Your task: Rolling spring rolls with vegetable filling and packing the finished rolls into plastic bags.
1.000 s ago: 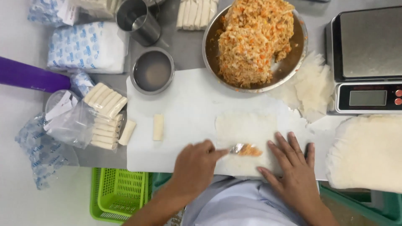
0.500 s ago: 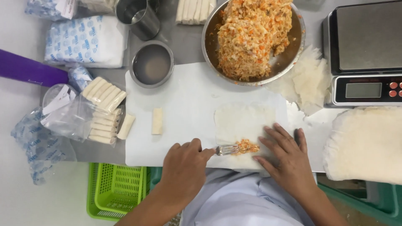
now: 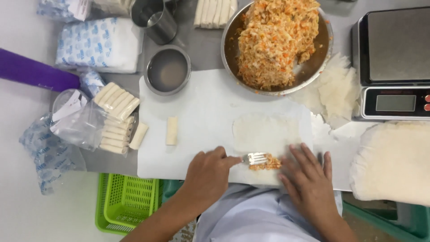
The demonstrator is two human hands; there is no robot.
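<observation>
Gripping a small metal fork [image 3: 254, 158], the left hand [image 3: 207, 175] presses its tines into a shredded orange filling mound [image 3: 266, 164] at the near edge of a thin square white wrapper [image 3: 265, 134]; the right hand [image 3: 308, 179] lies open, fingers spread flat just beside it on the white cutting sheet [image 3: 197, 112] covering the counter.

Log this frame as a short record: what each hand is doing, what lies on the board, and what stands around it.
left hand: grips a fork, tines on the filling
right hand: flat, fingers spread, pressing the wrapper's near edge
wrapper: single sheet lying flat on the white board
filling: small orange-and-white heap at the wrapper's near edge
finished roll: lies alone on the board, left of the wrapper
metal bowl: heaped with shredded filling, behind the board
small bowl: holds cloudy liquid
scale: far right
</observation>
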